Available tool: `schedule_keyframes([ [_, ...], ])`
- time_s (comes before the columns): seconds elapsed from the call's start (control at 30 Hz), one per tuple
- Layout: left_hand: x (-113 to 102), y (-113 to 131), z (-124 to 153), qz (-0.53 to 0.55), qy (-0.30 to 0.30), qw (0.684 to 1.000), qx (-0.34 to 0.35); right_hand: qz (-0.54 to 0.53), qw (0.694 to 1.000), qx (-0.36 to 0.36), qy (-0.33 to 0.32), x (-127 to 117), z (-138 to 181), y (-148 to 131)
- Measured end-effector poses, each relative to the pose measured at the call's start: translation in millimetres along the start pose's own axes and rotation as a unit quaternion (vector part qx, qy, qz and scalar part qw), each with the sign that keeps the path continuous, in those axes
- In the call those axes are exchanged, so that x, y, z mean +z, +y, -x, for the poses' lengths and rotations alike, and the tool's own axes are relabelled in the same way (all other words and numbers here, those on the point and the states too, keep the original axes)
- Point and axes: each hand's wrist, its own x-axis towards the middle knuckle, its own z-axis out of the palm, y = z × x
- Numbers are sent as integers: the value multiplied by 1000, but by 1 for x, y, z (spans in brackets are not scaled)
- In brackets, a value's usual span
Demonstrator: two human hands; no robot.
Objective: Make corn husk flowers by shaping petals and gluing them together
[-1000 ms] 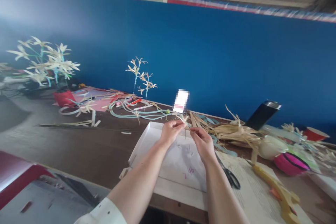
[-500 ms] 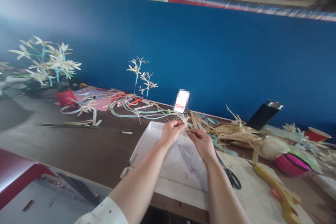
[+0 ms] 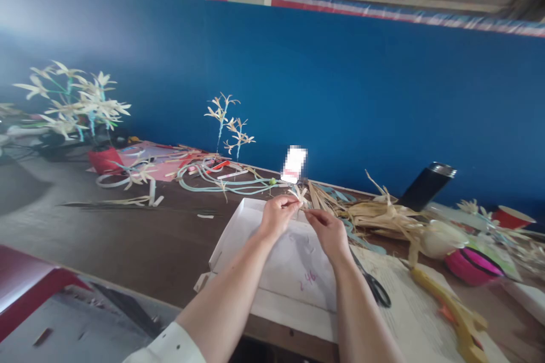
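Over an open white cardboard box (image 3: 285, 278), my left hand (image 3: 277, 216) pinches the base of a small pale husk flower (image 3: 301, 195), its petals showing above the fingertips. Close on its right, my right hand (image 3: 330, 231) is closed in a pinch at the flower's lower end. What its fingertips grip is too small to make out. Black-handled scissors (image 3: 378, 290) lie beside my right forearm, partly hidden by it. A bundle of dry corn husks (image 3: 378, 211) spreads to the right of my hands.
Behind the box stand a bright phone-like screen (image 3: 293, 164) and two upright flower stems (image 3: 220, 119). Pale blue tubing (image 3: 221, 188) loops leftward. A red pot (image 3: 104, 160) holds more flowers. Rightward are a black flask (image 3: 426, 187), a pink pouch (image 3: 473, 265) and a yellow tool (image 3: 451, 306).
My right hand has moved very slightly to the right of the left fingertips. My left hand keeps its pinch on the flower, and more petals show above it.
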Motion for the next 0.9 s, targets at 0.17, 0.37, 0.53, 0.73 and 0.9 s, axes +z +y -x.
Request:
schedule_keyframes([
  [0.17, 2, 2, 1, 18, -30, 998, -49, -109, 990, 57, 72, -1, -1, -1],
  [0.37, 7, 0, 3, 38, -58, 995, -68, -244, 961, 111, 71, 2, 0, -6],
  [0.53, 7, 1, 5, 29, -80, 995, -55, -309, 938, 140, 69, 2, 0, -5],
  [0.73, 7, 0, 6, -2, -83, 996, -39, -296, 945, 133, 51, 3, 0, -2],
  [0.9, 8, -2, 8, -31, -77, 996, -19, -312, 938, 142, 52, 3, 0, -3],
])
